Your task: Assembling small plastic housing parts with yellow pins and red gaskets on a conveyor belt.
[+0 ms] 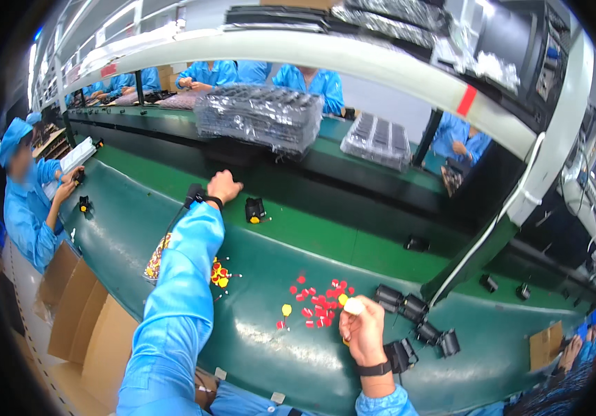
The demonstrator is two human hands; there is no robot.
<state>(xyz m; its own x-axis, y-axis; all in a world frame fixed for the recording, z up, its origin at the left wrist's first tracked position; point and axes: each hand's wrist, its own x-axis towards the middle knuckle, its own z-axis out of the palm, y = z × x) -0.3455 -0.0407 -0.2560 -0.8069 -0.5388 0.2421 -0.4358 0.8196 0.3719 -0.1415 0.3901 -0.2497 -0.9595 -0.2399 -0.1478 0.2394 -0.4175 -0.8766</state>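
Note:
My left hand (pixel 224 187) reaches far out over the green belt, its fingers loosely bent and partly turned from view, with nothing visible in them. Just right of it stands a small black device (pixel 255 210) with a yellow round patch. A black piece (pixel 194 196) shows beside my left wrist; whether it is part of the wristband I cannot tell. Closer in, my right hand (pixel 363 334) pinches a small pale round piece (pixel 354 306) between thumb and fingers. Red pieces (pixel 322 303) lie scattered on the green mat left of it, with a yellow disc (pixel 286 310) among them.
Black devices (pixel 414 308) are grouped right of my right hand. A pile of red and yellow pieces (pixel 220 272) lies by my left forearm. Wrapped black trays (pixel 260 118) stand beyond the belt beneath a white shelf frame (pixel 353 59). A co-worker (pixel 31 194) sits left, near a cardboard box (pixel 79 315).

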